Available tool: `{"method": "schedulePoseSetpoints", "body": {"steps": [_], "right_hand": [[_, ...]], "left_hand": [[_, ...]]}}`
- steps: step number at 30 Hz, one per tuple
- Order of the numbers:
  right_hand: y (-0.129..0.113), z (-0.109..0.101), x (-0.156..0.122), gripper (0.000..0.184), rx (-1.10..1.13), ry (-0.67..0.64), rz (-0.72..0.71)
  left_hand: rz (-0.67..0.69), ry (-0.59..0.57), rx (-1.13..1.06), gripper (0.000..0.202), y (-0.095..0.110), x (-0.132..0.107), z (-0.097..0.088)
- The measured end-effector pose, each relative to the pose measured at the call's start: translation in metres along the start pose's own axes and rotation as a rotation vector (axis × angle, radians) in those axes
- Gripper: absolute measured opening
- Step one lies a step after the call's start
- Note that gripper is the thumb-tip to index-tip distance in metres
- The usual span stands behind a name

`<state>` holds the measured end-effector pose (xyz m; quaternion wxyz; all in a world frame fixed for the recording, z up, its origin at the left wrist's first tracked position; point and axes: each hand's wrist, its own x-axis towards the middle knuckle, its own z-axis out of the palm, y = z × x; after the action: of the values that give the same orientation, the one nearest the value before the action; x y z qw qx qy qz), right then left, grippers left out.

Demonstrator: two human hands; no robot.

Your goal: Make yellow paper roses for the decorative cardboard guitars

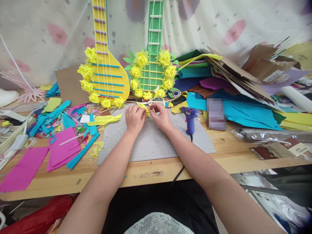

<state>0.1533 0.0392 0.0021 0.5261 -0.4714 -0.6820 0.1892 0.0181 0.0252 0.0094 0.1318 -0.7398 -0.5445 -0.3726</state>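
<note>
Over the grey cutting mat, both of my hands meet at a small piece of yellow crepe paper. The fingers of my left hand are closed on that paper. Opposite it, my right hand pinches a thin pale stick against the paper's edge. Just behind my hands lean two paper-covered, guitar-like instruments with white strings, one yellow and one green, both trimmed with yellow paper roses. A blue hot glue gun rests on the mat to the right of my hands.
Left on the wooden table lie magenta paper sheets, blue strips and a folded yellow piece. Scissors lie behind my hands. Stacked cardboard and blue crepe paper crowd the right. The glue gun's cord hangs over the front edge.
</note>
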Motion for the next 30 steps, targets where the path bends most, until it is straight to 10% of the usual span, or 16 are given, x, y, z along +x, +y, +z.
{"method": "schedulePoseSetpoints", "body": {"steps": [22, 30], "right_hand": [[0.003, 0.002, 0.001, 0.014, -0.021, 0.05, 0.025], [-0.002, 0.001, -0.001, 0.015, -0.005, -0.023, 0.034]], "left_hand": [[-0.321, -0.09, -0.239, 0.005, -0.007, -0.004, 0.008], [0.035, 0.11, -0.205, 0.018, 0.011, -0.004, -0.008]]}}
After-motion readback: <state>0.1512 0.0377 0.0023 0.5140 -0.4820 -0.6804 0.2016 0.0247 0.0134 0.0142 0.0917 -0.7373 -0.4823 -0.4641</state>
